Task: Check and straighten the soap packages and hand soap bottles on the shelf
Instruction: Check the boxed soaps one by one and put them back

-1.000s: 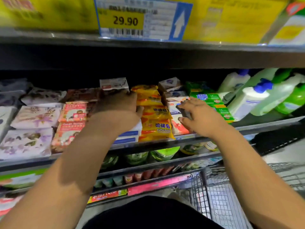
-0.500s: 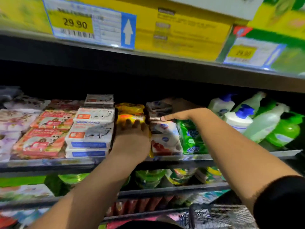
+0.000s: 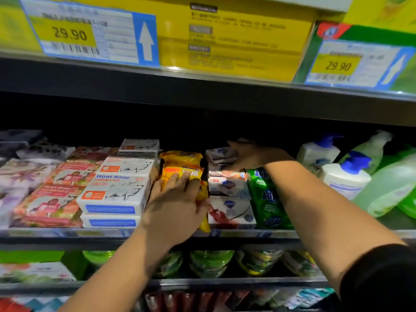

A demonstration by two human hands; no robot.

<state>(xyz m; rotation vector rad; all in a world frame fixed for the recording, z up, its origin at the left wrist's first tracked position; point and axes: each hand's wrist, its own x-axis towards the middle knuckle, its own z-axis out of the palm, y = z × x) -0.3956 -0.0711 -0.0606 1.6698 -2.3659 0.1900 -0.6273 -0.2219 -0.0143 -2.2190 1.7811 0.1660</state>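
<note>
L hand (image 3: 174,206) flat on yellow pack (image 3: 181,164); R hand (image 3: 246,156) grips white box (image 3: 219,154); "Goat Soap" boxes (image 3: 117,188) beside.

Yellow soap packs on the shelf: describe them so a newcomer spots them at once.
Look at the shelf under the 29.90 price tags. In its front row, the yellow soap packs sit between white Goat Soap boxes and white shield-logo boxes. They are the only yellow plastic wraps there, with the left hand flat on them.

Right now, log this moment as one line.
left hand: pressing yellow plastic soap packs | right hand: grips top white cardboard soap box | blue-pump white bottles: untouched
</note>
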